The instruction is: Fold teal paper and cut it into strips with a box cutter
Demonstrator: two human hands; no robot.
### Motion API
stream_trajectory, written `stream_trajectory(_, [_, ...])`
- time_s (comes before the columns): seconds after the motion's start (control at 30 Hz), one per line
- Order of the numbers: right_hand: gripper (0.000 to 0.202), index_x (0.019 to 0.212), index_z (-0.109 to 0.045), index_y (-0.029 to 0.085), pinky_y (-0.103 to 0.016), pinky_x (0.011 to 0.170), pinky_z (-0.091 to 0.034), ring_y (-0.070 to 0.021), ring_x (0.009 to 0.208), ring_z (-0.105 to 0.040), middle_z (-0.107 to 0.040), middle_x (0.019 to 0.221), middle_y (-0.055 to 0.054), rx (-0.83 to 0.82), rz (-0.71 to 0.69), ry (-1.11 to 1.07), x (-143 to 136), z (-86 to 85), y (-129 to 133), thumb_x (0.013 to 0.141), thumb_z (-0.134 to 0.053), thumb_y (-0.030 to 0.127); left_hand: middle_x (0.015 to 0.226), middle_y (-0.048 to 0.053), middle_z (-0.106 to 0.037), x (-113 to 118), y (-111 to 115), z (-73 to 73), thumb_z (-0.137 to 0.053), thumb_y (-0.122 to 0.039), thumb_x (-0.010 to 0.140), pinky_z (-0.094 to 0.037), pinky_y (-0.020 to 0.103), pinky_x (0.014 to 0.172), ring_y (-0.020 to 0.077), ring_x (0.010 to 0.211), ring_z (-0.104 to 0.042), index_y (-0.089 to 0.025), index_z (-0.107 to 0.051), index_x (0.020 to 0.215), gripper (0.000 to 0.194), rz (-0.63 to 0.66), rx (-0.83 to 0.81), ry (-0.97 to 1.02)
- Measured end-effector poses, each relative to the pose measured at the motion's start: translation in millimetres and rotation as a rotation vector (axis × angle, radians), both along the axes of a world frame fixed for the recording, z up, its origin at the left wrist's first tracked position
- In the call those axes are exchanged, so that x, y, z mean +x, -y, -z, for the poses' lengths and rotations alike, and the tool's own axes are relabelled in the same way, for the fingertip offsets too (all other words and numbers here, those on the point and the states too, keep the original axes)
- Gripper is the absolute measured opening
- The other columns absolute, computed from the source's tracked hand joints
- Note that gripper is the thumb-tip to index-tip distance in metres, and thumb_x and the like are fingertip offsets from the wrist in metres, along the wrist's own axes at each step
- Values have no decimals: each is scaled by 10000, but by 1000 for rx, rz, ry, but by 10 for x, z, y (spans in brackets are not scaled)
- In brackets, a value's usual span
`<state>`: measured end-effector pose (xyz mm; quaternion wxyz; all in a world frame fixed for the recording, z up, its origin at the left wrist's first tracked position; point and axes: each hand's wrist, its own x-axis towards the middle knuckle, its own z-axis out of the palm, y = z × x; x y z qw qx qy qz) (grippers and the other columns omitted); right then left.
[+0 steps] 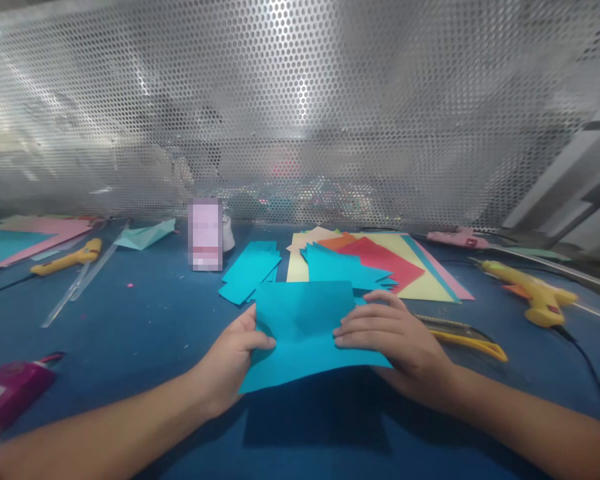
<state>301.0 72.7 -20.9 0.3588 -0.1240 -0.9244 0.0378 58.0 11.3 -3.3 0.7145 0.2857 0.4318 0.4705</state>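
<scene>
A bent sheet of blue paper (300,333) is held up above the dark blue table (155,413), its shadow falling below it. My left hand (237,357) pinches its left edge, thumb on the near face. At the right edge my right hand (395,333) grips the sheet, with several fingers over the front and the thumb hidden behind. Beyond the sheet lie a stack of narrow blue paper strips (253,267) and a fanned pile of blue pieces (343,267).
A yellow-handled cutter (473,343) lies right of my right hand. Glue guns (540,293) rest at both sides. Coloured sheets (435,273) lie behind the blue pieces. A magenta object (23,390) sits at left. A perforated metal panel (300,120) stands behind.
</scene>
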Motion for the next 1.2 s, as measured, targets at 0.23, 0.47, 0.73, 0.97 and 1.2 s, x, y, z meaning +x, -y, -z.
stream_trajectory(0.23, [377,1058,-631,267,-391,1025,-311,-134,948,-661,-745,973,25,2,18,5,3,25,11,837,-428,40,1109,76,-672,1,-1,-19,-638,-45,610,-499,360,855,268,1039,-628,-191,-533,1159,578,-15,-1,-59])
stream_trajectory(0.47, [162,999,-645,249,-382,1019,-306,-141,884,-660,-734,888,13,-21,10,8,-23,-13,35,918,-517,192,1012,55,-688,-19,11,48,-631,-52,630,-508,334,774,238,916,-659,-213,-540,1205,603,33,52,-37])
stream_trajectory(0.73, [78,862,-606,213,-351,828,-402,-151,803,-618,-690,810,0,-71,21,3,-48,-84,38,905,-548,184,954,31,-696,-43,65,114,-696,-90,662,-489,279,738,182,805,-657,-225,-550,1241,612,107,118,-11])
stream_trajectory(0.97, [143,792,-621,220,-344,758,-480,-189,835,-597,-664,905,-49,-75,144,-73,-41,-103,41,907,-537,243,991,60,-694,-1,78,86,-793,-272,730,-519,366,789,225,857,-669,-223,-531,1171,516,15,89,17])
stream_trajectory(1.2, [111,840,-629,216,-328,842,-532,-215,980,-629,-652,1056,-82,-416,154,-119,-48,-38,15,901,-566,284,927,22,-640,-37,123,115,-815,-333,701,-492,271,666,160,741,-605,-215,-597,1028,410,89,216,-190])
